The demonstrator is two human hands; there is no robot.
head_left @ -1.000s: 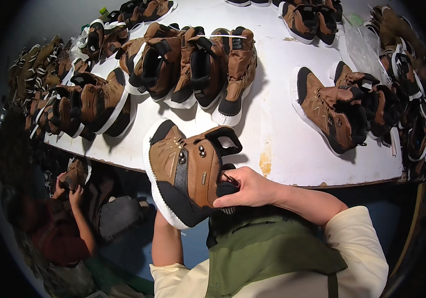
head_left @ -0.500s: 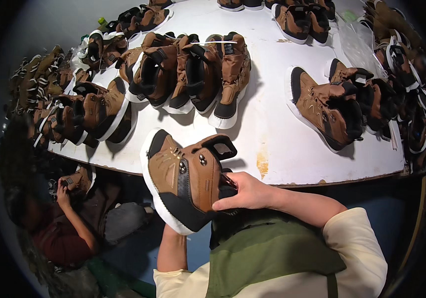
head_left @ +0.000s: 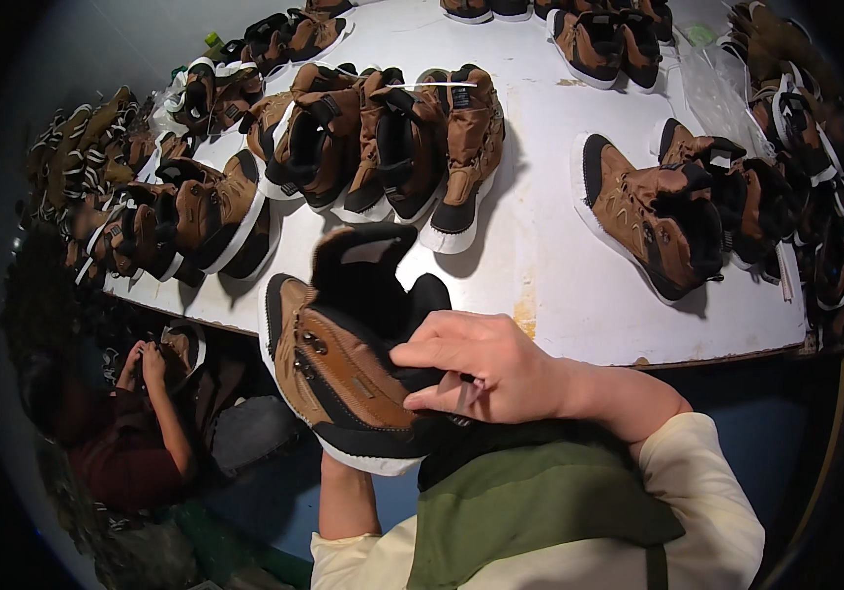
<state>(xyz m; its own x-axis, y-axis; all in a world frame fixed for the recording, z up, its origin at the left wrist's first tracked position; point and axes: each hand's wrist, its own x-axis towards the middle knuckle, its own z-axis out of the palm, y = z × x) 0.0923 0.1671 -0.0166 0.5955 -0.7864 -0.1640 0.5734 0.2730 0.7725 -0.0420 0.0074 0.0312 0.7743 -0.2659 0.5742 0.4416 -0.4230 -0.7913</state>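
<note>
- Head view: the right hand is bent over the near collar of a brown boot, grasping it, forefinger toward the opening and thumb on the outer side.
- That boot lies just left of the right hand, tilted, toe pointing away to the left, its white sole turned partly down toward the person.
- The left hand is hidden beneath the boot; only the left forearm shows, rising to it from below, so I cannot tell how that hand grips.
- The boot's black-lined tongue stands open, beyond the right hand and to its left.
- Farther beyond the right hand, a row of similar boots stands on the white table, crossed by a thin white strip.
- Right of the right hand and farther off, more boots stand together.
- Well left of the right hand, below the table edge, a co-worker handles another shoe.
- Below the right hand is the person's green apron.
</note>
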